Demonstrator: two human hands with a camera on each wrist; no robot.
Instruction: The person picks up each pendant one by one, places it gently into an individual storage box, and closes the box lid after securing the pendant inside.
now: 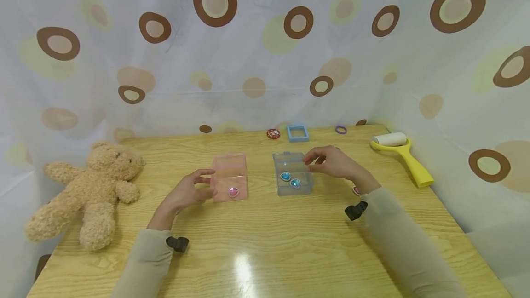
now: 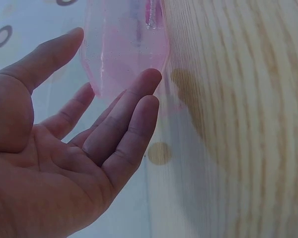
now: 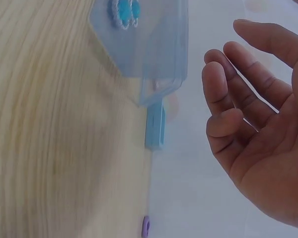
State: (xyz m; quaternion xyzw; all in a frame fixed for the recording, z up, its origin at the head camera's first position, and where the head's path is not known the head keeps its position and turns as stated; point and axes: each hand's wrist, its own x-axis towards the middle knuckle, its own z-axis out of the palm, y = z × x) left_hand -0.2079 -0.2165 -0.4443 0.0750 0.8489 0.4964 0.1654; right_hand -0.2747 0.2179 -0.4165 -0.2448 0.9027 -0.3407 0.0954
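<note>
A pink clear box (image 1: 229, 174) lies with its lid up, a pink gem (image 1: 233, 191) inside at the front. My left hand (image 1: 188, 193) is at its left side, fingers relaxed and holding nothing; the left wrist view shows the palm (image 2: 64, 148) beside the pink box (image 2: 124, 54). A blue-grey clear box (image 1: 294, 189), also with its lid up, holds two blue gems (image 1: 285, 176). At its right edge my right hand (image 1: 333, 163) hovers, fingers loosely bent, nothing seen in them; the right wrist view shows the hand (image 3: 263, 109) apart from the box (image 3: 144, 44).
A teddy bear (image 1: 93, 192) lies at the left. Along the back are a red round badge (image 1: 273, 134), a blue square frame (image 1: 298, 140) and a purple ring (image 1: 341, 129). A yellow-handled roller (image 1: 407, 157) lies at the right; a pink gem (image 1: 355, 191) is partly behind the right wrist.
</note>
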